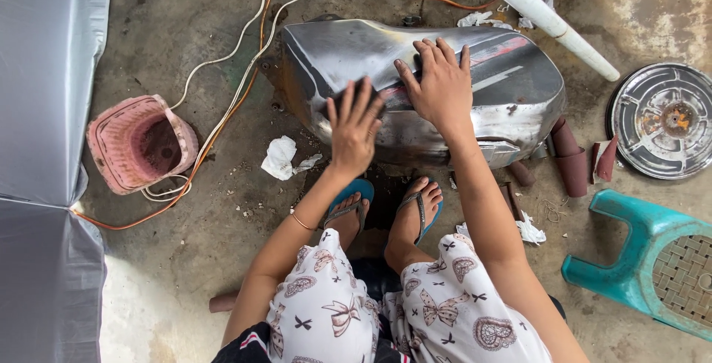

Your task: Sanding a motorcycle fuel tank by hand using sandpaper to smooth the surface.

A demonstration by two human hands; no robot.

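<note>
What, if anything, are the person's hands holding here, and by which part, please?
Nothing is gripped. Both the left hand and the right hand lie flat, fingers spread, on top of the bare metal fuel tank; anything under the palms is hidden.

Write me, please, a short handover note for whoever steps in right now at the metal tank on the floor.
Left hand: flat on the bare metal tank, fingers spread over a dark pad pressed to its near side.
Right hand: palm down on the tank's top, holding nothing visible.
Tank lies on the concrete floor, just ahead of the person's feet.
Done: most of the surface shows bare metal.
Left: red and dark paint remains along the ridge near the right hand.
Rolled sandpaper pieces lie right of the tank.
</note>
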